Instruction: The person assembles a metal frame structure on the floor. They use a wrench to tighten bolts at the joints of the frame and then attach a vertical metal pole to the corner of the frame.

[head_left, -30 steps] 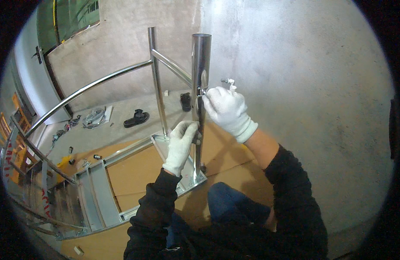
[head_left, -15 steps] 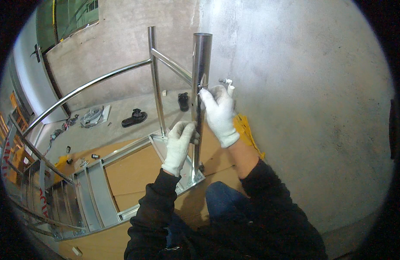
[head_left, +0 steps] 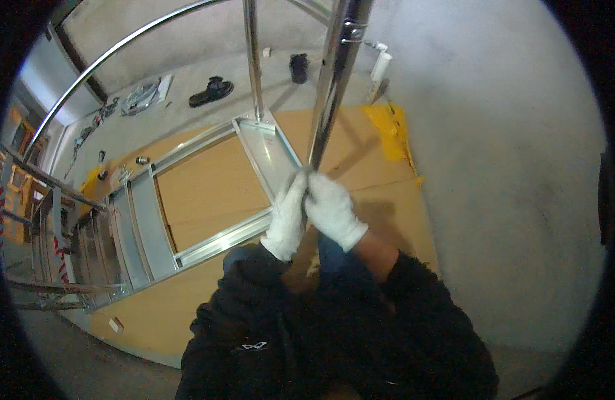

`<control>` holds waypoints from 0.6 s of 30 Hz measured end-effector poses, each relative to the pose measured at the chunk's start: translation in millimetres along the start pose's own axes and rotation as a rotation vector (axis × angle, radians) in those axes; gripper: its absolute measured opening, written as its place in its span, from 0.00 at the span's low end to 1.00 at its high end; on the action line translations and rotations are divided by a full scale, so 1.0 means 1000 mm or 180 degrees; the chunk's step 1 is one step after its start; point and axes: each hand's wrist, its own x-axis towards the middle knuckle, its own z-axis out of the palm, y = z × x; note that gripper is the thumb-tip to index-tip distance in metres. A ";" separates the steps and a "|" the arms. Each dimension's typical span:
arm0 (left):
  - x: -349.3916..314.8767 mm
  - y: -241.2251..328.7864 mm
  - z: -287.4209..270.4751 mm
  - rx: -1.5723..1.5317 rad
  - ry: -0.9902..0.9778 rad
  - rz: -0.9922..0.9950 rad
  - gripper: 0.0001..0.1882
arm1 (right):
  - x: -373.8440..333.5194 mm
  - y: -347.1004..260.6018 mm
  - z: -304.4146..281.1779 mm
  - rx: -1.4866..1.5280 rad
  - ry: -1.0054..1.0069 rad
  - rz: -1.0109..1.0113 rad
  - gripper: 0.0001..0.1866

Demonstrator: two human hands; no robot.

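Note:
My left hand point(head_left: 287, 215) and my right hand point(head_left: 334, 210), both in white knit gloves, meet at the lower end of a thick shiny metal post point(head_left: 332, 90). Their fingers are closed and drawn together, and what they pinch is hidden. Gloves cover the foot of the post; I cannot tell whether they touch it. Higher up the post sits a small bright metal fitting point(head_left: 353, 31). The post stands beside the corner of a flat metal frame point(head_left: 231, 239), from which a thinner post point(head_left: 253, 63) also rises.
A curved rail point(head_left: 124, 45) and metal steps point(head_left: 91, 243) extend left. Brown cardboard point(head_left: 207, 173) lies beneath the frame. Beyond are black sandals point(head_left: 212, 92), a coiled hose point(head_left: 141, 99) and small metal fittings point(head_left: 142, 161). Yellow plastic point(head_left: 389, 133) and a white pipe point(head_left: 381, 67) are by the grey wall point(head_left: 501, 167).
The view has tilted downward. My right hand has left the fitting high on the post and come down; my left hand has moved off the post's middle, and both now meet low.

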 end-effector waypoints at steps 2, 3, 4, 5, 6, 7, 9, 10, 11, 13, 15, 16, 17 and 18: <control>-0.021 -0.044 -0.038 -0.0984 0.0700 -0.0907 0.21 | -0.017 0.006 0.028 0.0606 -0.1238 0.0327 0.14; -0.028 -0.057 -0.049 -0.1501 0.0986 -0.1237 0.19 | -0.028 0.004 0.029 0.0710 -0.1162 0.0266 0.16; -0.035 -0.067 -0.055 -0.1729 0.1149 -0.1475 0.17 | -0.037 0.014 0.041 0.1044 -0.1165 0.0313 0.19; -0.038 -0.075 -0.061 -0.1875 0.1270 -0.1658 0.16 | -0.041 0.026 0.050 0.1366 -0.0941 0.0244 0.18; -0.042 -0.080 -0.068 -0.1849 0.1322 -0.1786 0.16 | -0.043 0.034 0.057 0.1713 -0.0731 0.0173 0.17; -0.046 -0.083 -0.073 -0.1814 0.1380 -0.1907 0.15 | -0.037 0.038 0.053 0.1827 -0.0420 0.0276 0.16; -0.056 -0.103 -0.112 -0.1601 0.1391 -0.1998 0.14 | -0.017 0.085 0.082 0.2009 0.0079 0.1041 0.14; -0.060 -0.107 -0.124 -0.1434 0.1383 -0.2032 0.14 | -0.005 0.120 0.104 0.1948 0.0150 0.1465 0.15; -0.067 -0.104 -0.135 -0.1111 0.1420 -0.2018 0.14 | 0.006 0.140 0.127 0.1652 0.0182 0.1608 0.17; -0.071 -0.118 -0.145 -0.0981 0.1396 -0.2085 0.13 | 0.021 0.207 0.190 0.0588 -0.0180 0.1780 0.19; -0.093 -0.115 -0.160 -0.0817 0.1613 -0.2212 0.13 | 0.026 0.233 0.258 -0.0231 -0.1249 0.1793 0.21; -0.079 -0.108 -0.147 -0.0920 0.1505 -0.2166 0.14 | 0.031 0.289 0.275 -0.1165 -0.1168 0.0951 0.21; -0.063 -0.110 -0.129 -0.1034 0.1355 -0.2183 0.14 | 0.033 0.357 0.273 -0.2225 -0.0963 0.0202 0.20; -0.067 -0.106 -0.131 -0.0912 0.1449 -0.2252 0.14 | 0.015 0.374 0.300 -0.2265 -0.0841 -0.0139 0.19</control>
